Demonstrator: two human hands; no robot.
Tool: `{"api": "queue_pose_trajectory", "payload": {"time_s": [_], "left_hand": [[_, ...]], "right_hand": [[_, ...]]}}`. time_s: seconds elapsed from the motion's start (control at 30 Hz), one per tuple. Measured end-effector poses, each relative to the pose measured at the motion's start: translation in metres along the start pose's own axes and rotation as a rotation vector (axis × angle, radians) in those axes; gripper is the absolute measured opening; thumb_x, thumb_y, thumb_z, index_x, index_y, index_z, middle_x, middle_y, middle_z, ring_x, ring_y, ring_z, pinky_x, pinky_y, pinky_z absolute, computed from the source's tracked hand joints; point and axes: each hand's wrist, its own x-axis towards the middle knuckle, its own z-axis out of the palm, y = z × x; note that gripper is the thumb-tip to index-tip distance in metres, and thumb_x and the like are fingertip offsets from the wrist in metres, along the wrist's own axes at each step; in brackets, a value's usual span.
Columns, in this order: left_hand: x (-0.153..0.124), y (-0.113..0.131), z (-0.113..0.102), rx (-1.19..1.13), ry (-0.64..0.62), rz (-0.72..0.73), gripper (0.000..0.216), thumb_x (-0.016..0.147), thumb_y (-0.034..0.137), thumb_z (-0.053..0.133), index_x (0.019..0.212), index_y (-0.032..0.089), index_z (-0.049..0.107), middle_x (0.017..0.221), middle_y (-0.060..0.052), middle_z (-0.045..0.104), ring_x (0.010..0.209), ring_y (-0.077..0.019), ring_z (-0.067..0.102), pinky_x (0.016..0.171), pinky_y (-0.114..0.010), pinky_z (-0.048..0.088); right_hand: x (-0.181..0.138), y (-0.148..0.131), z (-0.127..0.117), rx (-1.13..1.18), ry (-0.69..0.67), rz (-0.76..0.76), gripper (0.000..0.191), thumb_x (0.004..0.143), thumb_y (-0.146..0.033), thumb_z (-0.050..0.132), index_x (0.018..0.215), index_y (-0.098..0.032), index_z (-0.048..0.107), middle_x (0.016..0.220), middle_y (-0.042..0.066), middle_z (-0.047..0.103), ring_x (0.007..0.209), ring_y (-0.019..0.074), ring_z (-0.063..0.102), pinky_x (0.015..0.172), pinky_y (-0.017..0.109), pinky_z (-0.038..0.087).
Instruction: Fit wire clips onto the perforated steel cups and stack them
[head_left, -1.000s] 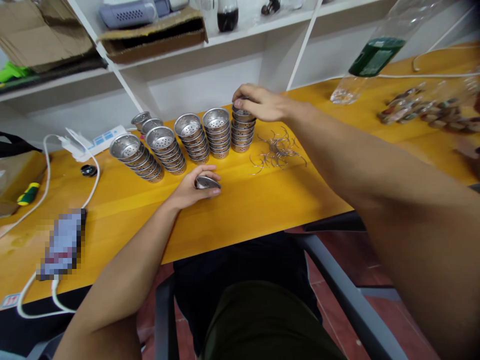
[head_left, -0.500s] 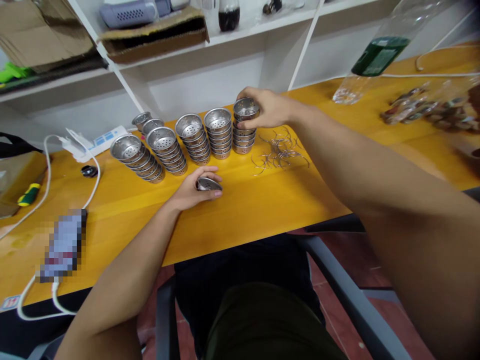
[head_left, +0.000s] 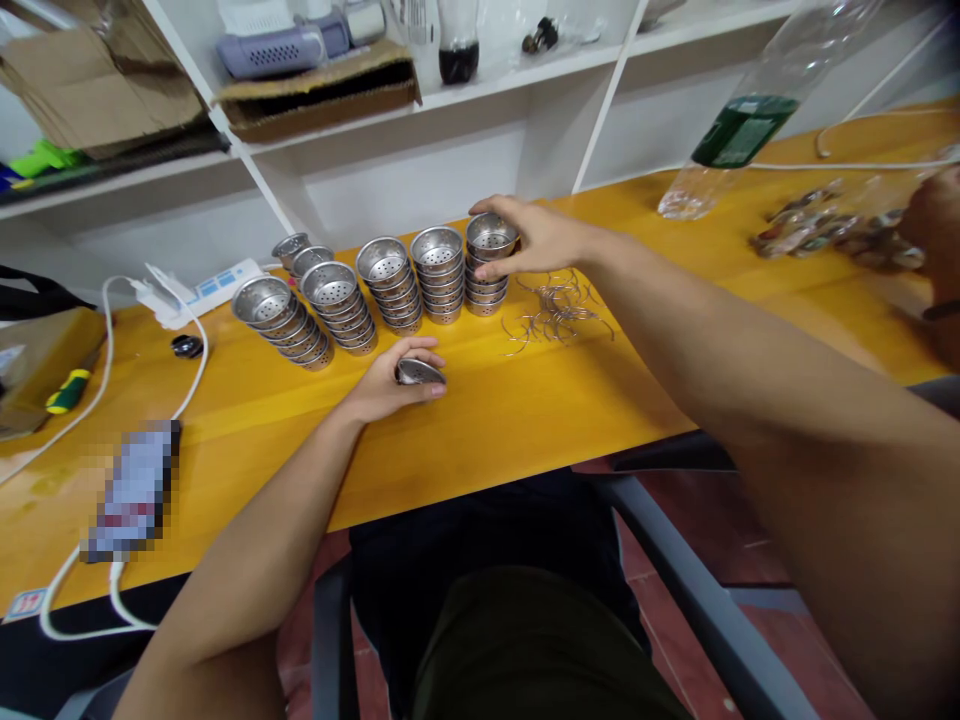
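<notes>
My left hand (head_left: pixel 390 385) is curled around a small perforated metal cup (head_left: pixel 420 373), tilted just above the front part of the table. My right hand (head_left: pixel 525 238) reaches to the far side and grips the top perforated metal cup (head_left: pixel 491 236) of the rightmost stack, fingers at the back of its rim and thumb in front. To the left of it stand more stacks of the same cups (head_left: pixel 437 270), (head_left: pixel 386 285), (head_left: pixel 337 305), (head_left: pixel 281 320). A loose pile of thin curved metal wires (head_left: pixel 559 308) lies beside the right stack, below my right wrist.
Behind the table (head_left: pixel 510 400) rises a white shelf (head_left: pixel 420 160). On the left are a power strip (head_left: pixel 214 290), white cables and a pixelated device (head_left: pixel 135 490). To the right stand a plastic bottle (head_left: pixel 742 130) and bagged small parts (head_left: pixel 832 225), with another person's arm (head_left: pixel 941 240) at the edge.
My right hand has lowered slightly with the top cup, which sits closer onto its stack. The left hand keeps its cup nearly still. Another person's arm has come further in at the right edge.
</notes>
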Motion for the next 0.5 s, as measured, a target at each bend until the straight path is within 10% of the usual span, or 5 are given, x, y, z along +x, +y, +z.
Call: {"api": "queue_pose_trajectory", "payload": {"time_s": [0.13, 0.33, 0.5], "left_hand": [[0.000, -0.001, -0.001, 0.017, -0.014, -0.002, 0.097, 0.084, 0.059, 0.124, 0.158, 0.023, 0.073, 0.146, -0.016, 0.088, 0.115, -0.0260, 0.088, 0.084, -0.030, 0.071], [0.002, -0.015, -0.006, 0.071, 0.060, 0.126, 0.113, 0.079, 0.057, 0.128, 0.168, 0.027, 0.065, 0.162, -0.017, 0.083, 0.120, -0.0254, 0.089, 0.100, -0.036, 0.075], [0.008, -0.027, -0.007, 0.139, 0.099, 0.380, 0.141, 0.073, 0.058, 0.131, 0.186, 0.036, 0.049, 0.172, -0.017, 0.075, 0.138, -0.0318, 0.086, 0.113, -0.045, 0.076]], "right_hand": [[-0.003, 0.011, 0.007, 0.079, 0.167, -0.067, 0.137, 0.063, -0.118, 0.100, 0.175, -0.042, 0.076, 0.171, 0.011, 0.082, 0.167, 0.0473, 0.055, 0.139, 0.067, 0.046], [-0.034, -0.013, 0.054, 0.048, 0.816, -0.339, 0.069, 0.125, -0.098, 0.054, 0.132, -0.033, 0.076, 0.127, 0.013, 0.080, 0.113, 0.0337, 0.070, 0.111, 0.060, 0.066], [-0.062, -0.062, 0.104, 0.081, 0.043, -0.569, 0.018, 0.126, -0.036, 0.067, 0.121, -0.026, 0.081, 0.112, 0.003, 0.081, 0.089, 0.0187, 0.071, 0.084, 0.038, 0.060]]}}
